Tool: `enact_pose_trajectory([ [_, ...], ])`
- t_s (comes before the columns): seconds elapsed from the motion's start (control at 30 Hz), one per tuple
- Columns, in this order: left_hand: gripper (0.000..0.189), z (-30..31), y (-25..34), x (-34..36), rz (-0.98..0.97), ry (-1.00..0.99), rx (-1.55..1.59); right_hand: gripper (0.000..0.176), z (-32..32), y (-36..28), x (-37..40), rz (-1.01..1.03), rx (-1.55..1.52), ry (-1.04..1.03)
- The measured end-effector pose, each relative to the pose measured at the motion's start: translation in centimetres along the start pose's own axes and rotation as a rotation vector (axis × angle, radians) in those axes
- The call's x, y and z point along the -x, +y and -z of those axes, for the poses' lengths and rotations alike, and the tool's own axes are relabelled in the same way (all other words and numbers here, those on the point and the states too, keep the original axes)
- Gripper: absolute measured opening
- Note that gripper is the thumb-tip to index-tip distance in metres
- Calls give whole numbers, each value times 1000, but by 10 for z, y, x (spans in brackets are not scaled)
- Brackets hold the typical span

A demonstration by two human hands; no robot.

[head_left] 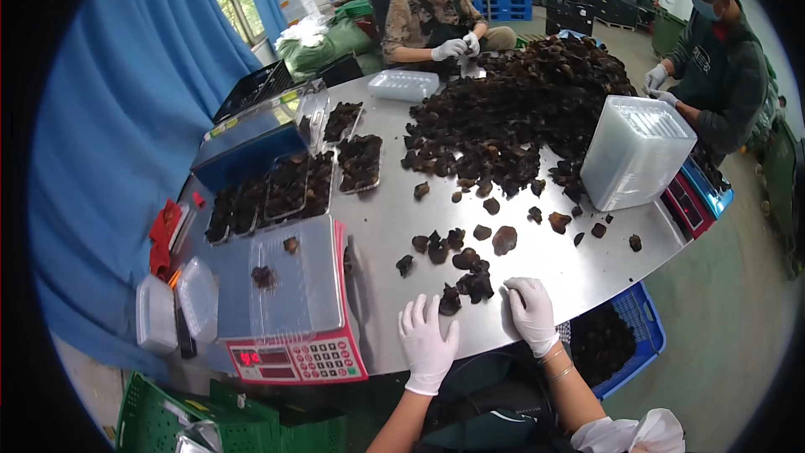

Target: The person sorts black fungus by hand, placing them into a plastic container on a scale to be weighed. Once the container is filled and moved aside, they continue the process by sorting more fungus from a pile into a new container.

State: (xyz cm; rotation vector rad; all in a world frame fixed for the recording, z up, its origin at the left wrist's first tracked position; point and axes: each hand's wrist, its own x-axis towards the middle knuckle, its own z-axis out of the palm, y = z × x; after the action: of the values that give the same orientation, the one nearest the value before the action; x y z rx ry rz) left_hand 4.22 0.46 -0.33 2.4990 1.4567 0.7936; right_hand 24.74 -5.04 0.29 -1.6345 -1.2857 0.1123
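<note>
Dark brown pieces that look like wood ear mushrooms (476, 283) lie in a small loose cluster on the metal table (386, 235). My left hand (428, 342), in a white glove, is at the near table edge with fingers spread; its fingertips are close to one dark piece (450, 300). To the right of the cluster, my right hand (532, 312), also gloved, rests with its fingers curled inward; what lies under them is hidden. Left of my hands stands a red scale (331, 358), with a clear plastic tray (285, 285) and two small mushroom pieces on top.
A large mushroom heap (520, 101) covers the table's far side. Stacked clear trays (635, 155) stand at right; filled trays (360, 159) sit at left. A blue crate (650, 327) is below the right edge. Two co-workers (428, 21) with gloved hands are across the table.
</note>
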Motion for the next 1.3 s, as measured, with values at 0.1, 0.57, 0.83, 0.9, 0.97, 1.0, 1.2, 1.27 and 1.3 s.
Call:
enact_pose_trajectory([
  [0.1,61,3,2,-2,-2,-7,-19,13,2,-1,-1,-7,2,-14],
  [0.57,62,0,2,-3,15,-68,-18,16,5,-1,-4,-83,-61,-54],
  [0.83,66,2,4,-4,8,-57,-47,16,7,6,-5,-119,-74,-80],
  [0.9,66,1,3,-6,4,-57,-39,16,8,3,-8,-118,-91,-69],
  [0.97,66,2,4,-7,6,-65,-38,17,8,4,-8,-68,-52,-78],
  [1.0,66,3,4,-7,12,-77,-30,17,7,4,-7,-73,-57,-82],
  [1.2,66,5,6,-7,17,-84,-10,21,7,2,-9,-66,-16,-103],
  [1.27,66,4,5,-8,14,-84,-9,21,7,2,-8,-63,-16,-106],
  [1.3,66,4,5,-7,13,-85,-9,21,7,1,-8,-67,-13,-111],
])
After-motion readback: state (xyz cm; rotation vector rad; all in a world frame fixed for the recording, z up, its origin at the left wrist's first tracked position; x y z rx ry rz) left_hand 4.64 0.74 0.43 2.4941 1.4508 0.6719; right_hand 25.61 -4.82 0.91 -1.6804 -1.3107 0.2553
